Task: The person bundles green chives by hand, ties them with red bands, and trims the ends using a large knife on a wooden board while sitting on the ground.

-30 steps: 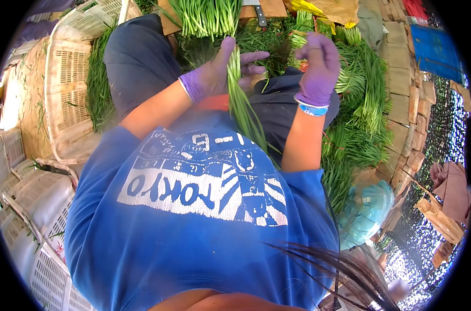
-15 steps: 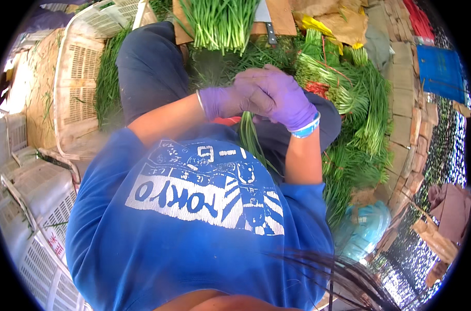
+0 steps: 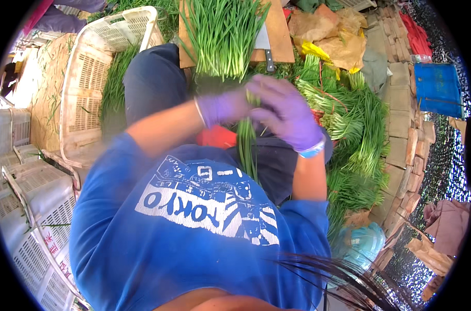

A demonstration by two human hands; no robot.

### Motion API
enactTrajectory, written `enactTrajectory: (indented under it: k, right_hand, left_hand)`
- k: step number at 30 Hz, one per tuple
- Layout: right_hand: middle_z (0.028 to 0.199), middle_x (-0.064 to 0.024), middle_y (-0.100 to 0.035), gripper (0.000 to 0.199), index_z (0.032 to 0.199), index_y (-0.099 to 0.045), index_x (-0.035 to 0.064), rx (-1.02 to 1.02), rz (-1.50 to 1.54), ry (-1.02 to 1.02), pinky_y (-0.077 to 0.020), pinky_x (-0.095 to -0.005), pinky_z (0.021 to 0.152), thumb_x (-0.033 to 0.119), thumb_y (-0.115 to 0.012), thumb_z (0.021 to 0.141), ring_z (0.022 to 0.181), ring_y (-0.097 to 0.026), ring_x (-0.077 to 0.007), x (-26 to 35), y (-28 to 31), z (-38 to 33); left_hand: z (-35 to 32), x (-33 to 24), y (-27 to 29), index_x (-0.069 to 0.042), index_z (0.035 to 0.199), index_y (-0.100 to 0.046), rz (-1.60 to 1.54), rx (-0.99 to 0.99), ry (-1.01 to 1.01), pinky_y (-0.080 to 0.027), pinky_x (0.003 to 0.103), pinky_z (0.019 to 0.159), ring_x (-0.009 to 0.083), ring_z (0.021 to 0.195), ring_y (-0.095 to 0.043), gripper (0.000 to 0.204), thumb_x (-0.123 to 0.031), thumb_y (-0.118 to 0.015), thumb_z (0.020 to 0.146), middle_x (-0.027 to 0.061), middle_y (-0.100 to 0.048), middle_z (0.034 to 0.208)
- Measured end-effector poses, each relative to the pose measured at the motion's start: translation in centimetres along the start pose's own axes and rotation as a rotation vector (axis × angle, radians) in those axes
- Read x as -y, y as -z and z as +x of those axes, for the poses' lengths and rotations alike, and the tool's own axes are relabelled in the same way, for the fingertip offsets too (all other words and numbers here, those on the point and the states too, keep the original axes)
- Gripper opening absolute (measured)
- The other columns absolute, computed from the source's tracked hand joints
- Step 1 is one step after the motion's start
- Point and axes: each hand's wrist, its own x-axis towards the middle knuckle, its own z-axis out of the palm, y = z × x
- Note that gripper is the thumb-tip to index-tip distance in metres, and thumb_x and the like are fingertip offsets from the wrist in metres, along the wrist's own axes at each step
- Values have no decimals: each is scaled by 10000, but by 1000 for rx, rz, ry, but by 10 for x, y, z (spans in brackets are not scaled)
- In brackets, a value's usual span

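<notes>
A small bunch of green chives (image 3: 247, 142) hangs between my two purple-gloved hands, its leaves trailing down towards my lap. My left hand (image 3: 226, 107) is closed round the upper part of it, blurred by motion. At the other side, my right hand (image 3: 290, 114) has its thumb and fingers apart beside the stalks, also smeared. Beyond my hands, a large loose pile of chives (image 3: 222, 44) lies on a wooden board (image 3: 282, 39), pale ends towards me. A knife (image 3: 269, 59) with a black handle rests to the right of the pile.
At left stands a white plastic crate (image 3: 82, 103) with greens inside; more crates (image 3: 44, 202) are nearer. Tied chive bundles (image 3: 349, 124) are heaped at right beside a brick edging (image 3: 401, 124). Brown paper with yellow plastic (image 3: 331, 39) lies behind them. Something red (image 3: 216, 137) shows below my hands.
My hands, clasped over the bunch before, have come apart a little; the right hand's fingers have opened. More of the board and the chive pile shows, as the view has shifted.
</notes>
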Motion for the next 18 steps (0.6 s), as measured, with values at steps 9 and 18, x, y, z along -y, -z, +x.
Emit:
enactTrajectory:
  k: [9, 18]
  right_hand:
    - [1109, -163, -539, 331, 1156, -479, -46, -898, 605, -254, -384, -351, 922, 130, -420, 882, 1022, -526, -234, -41, 19, -59]
    - [994, -119, -600, 267, 1093, -525, -41, -691, 1103, -556, -431, -273, 829, 97, -485, 869, 925, -568, -172, -58, -66, -16]
  left_hand:
    - [59, -168, 143, -119, 1217, -453, 1583, -324, -885, -437, 363, 751, 288, 833, -552, 603, -54, -547, 625, 127, -554, 991]
    - [60, 167, 125, -138, 1289, -348, 1820, 236, -380, -315, 419, 988, 209, 1079, -473, 523, -194, -454, 780, 83, -476, 1159]
